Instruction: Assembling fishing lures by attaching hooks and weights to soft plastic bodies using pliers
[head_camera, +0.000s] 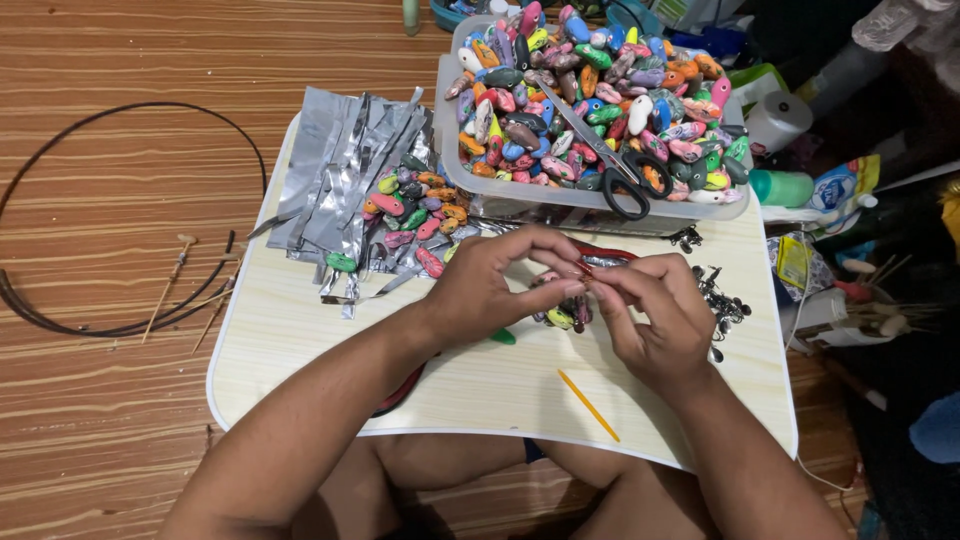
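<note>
Both hands' fingers, left hand (487, 285) and right hand (655, 318), pinch one small painted lure (583, 288) (long axis unclear) between them above mid-desk (480, 385).

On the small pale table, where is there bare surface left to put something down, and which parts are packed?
Bare table: the near-left patch between the foil strips, the left forearm and the front edge, and the near strip around the yellow stick. Crowded: the far edge under the clear bin of painted lures, and the metal hooks beside the right hand.
</note>
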